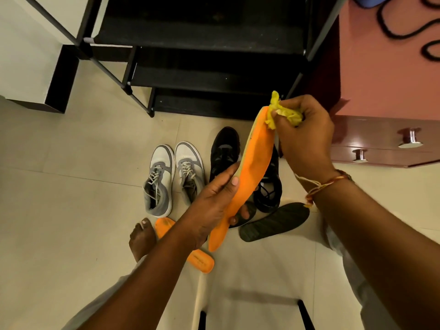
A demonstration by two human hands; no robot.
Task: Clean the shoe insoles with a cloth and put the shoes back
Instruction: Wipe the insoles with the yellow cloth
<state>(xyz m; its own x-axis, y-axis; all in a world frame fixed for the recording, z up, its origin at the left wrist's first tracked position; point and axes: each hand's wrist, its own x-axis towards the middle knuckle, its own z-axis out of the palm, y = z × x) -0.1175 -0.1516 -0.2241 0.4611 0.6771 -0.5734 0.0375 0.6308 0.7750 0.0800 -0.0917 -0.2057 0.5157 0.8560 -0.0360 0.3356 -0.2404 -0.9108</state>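
Orange insole [256, 158] | left grip [212, 206] holds it | right grip [307, 141] clutches yellow cloth [289, 113] | floor insole [201, 258] half-hidden

We count two orange insoles [252, 167], one held up and the other [200, 258] on the floor [71, 186]. There is one black insole [273, 221] plainly in sight; a dark shape behind the fingers [234, 220] may be a second, but we cannot tell. Shoes come to four: two grey-and-white sneakers [158, 179] [190, 170] and two black shoes [225, 151] [269, 186]. We see one yellow cloth [285, 113], two hands, a left hand [214, 203] and a right hand [307, 139], and one bare foot [141, 236]. One black shoe rack [202, 32] shows three shelves [209, 77], and one pink cabinet [381, 79] carries two metal knobs [360, 155] [410, 139]. One thread bracelet [328, 184] circles the right wrist.
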